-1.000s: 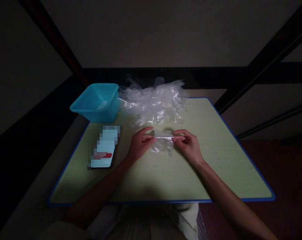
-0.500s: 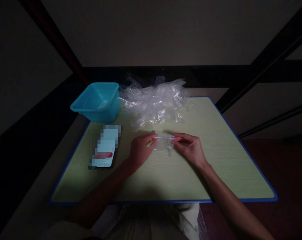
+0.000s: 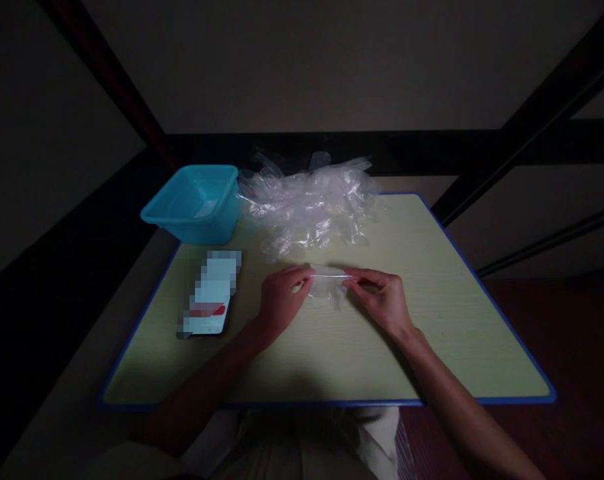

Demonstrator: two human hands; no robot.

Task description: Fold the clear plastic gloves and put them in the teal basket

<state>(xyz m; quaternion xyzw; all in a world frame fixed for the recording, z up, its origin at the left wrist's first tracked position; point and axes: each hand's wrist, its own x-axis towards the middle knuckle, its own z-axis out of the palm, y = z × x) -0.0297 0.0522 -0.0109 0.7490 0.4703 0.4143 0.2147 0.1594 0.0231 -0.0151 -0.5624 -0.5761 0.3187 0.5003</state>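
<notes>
Between my hands a clear disposable plastic glove (image 3: 328, 283) is stretched just above the table, with a bright straight fold running across it. My left hand (image 3: 285, 298) pinches its left end between thumb and fingers. At the right end, my right hand (image 3: 382, 298) grips it the same way. The lower part of the film hangs loose and crumpled. Beyond my hands lies a heap of clear disposable plastic gloves (image 3: 312, 200), loosely tangled, with finger shapes sticking out at the back.
A blue plastic basin (image 3: 222, 223) stands at the back left corner, with something pale inside. Nearer me on the left lies a phone (image 3: 209, 293) with its screen lit. The pale wood-grain table (image 3: 462, 333) has a blue edge, and a wall rises behind it.
Hardly anything differs. Both hands keep their pinch on the glove, and its fold and loose lower part have shifted very slightly.
</notes>
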